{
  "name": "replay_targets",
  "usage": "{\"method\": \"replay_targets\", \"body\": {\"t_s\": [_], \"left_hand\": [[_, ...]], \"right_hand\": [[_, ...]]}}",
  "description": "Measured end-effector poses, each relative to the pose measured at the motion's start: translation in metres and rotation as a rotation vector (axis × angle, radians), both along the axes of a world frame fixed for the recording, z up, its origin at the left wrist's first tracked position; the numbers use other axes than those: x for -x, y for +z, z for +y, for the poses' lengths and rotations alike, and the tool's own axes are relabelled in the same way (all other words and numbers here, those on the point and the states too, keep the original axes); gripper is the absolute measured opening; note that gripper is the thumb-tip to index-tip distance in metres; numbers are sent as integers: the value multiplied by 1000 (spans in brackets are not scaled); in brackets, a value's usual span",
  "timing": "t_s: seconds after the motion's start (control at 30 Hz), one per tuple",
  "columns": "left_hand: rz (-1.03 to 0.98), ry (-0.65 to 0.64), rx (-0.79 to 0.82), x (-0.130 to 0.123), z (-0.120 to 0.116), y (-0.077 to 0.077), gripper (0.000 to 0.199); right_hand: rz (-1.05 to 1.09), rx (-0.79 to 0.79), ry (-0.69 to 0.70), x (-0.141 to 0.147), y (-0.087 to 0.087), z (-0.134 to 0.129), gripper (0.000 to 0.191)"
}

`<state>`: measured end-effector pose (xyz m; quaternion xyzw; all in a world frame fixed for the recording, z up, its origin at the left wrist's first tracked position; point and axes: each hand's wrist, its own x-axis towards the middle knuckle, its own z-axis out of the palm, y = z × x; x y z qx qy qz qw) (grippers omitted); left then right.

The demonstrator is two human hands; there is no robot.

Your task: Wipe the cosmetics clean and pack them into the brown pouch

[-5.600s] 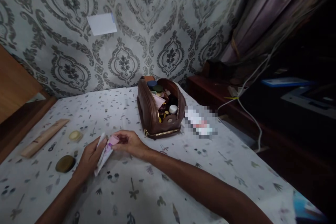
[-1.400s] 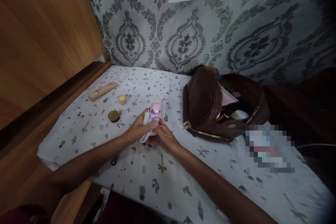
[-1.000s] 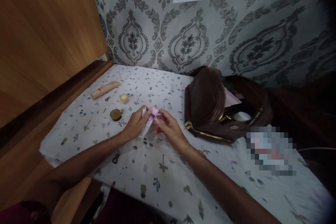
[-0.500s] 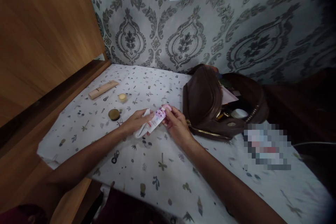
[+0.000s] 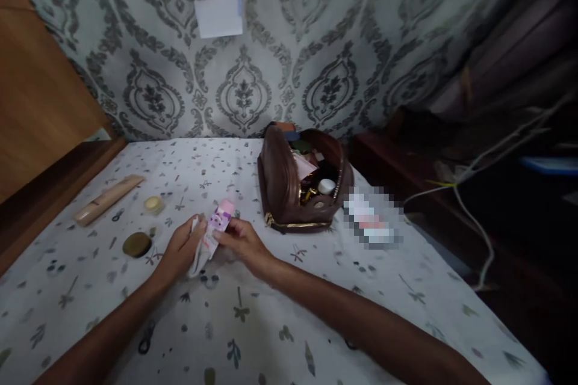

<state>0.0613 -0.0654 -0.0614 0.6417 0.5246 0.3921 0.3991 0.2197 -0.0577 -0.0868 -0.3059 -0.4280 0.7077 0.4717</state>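
Note:
Between my hands, above the tabletop, is a small white squeeze tube (image 5: pixel 218 230) with a pink cap end and a purple cartoon print. My right hand (image 5: pixel 246 245) grips it from the right side, thumb on its front. A folded white cloth (image 5: pixel 197 252) is held in my left hand (image 5: pixel 181 248), pressed against the left side of the tube. Whether my left fingers also grip the tube behind the cloth is hidden. Left of my hands lie a dark round lid-like disc (image 5: pixel 137 245), a small pale yellow round jar (image 5: pixel 153 204) and a long beige tube (image 5: pixel 109 200).
An unzipped brown bag (image 5: pixel 289 192) stands right of my hands, holding a white round container (image 5: pixel 326 186) and other small items. A blurred-out flat item (image 5: pixel 372 218) lies beyond it. White cables (image 5: pixel 469 210) hang at the right. The patterned tablecloth (image 5: pixel 266 319) meets a wallpapered wall.
The view has swung right, so everything appears further left. My right hand has shifted from the tube's pink end down to its body. The cloth stays in my left hand.

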Motion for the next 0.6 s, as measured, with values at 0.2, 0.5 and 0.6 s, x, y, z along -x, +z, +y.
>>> {"method": "replay_targets", "body": {"t_s": [0.2,0.5,0.6], "left_hand": [[92,-120,-4,-3,7,-5,42],[188,-141,-52,3,13,-1,42],[241,-186,-12,14,15,4,42]], "right_hand": [[6,-33,-81,-18,-10,3,48],[-103,-91,-138,-19,-18,8,38],[-122,-90,-127,-17,-23,7,52]]}}
